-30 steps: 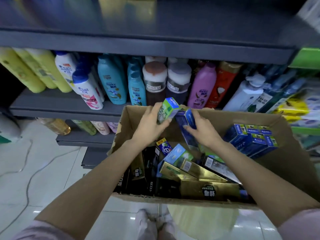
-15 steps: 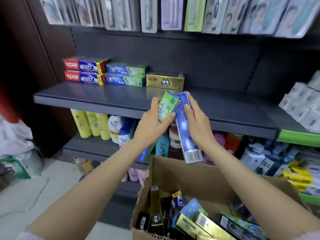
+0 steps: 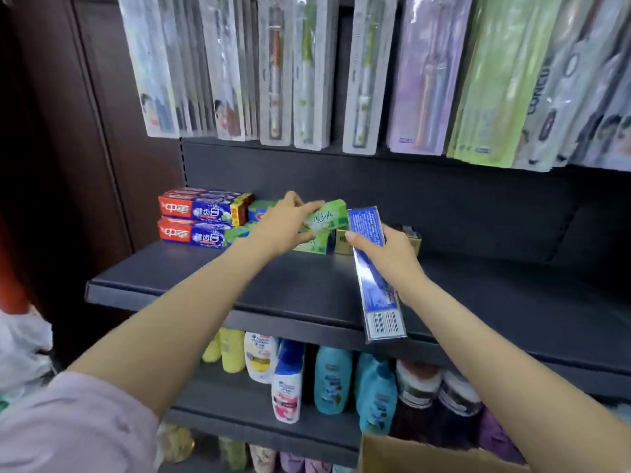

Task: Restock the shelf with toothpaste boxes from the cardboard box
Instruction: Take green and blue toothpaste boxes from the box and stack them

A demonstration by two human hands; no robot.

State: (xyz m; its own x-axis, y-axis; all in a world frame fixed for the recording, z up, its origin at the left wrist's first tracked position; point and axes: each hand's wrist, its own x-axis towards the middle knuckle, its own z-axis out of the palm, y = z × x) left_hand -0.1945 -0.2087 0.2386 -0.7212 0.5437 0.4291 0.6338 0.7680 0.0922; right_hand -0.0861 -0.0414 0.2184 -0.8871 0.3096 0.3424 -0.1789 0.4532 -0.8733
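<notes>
Over dark shelf [image 3: 307,295], left fingers [image 3: 300,204] gripping green box [image 3: 326,216], right fingers [image 3: 353,237] pinching blue box [image 3: 375,278].

Toothbrush packs above, bottles below

Clear blister-packed toothbrushes [image 3: 365,73] hang in a crowded row along the top, beside a lime-green pack [image 3: 491,80]. On the lower shelf stand yellow bottles [image 3: 227,349], a white shampoo bottle [image 3: 287,390], teal bottles [image 3: 333,380] and dark brown jars [image 3: 415,401]. A white plastic bag [image 3: 20,349] sits far left.

Pale lilac short sleeve [image 3: 78,425], bare forearms.
</notes>
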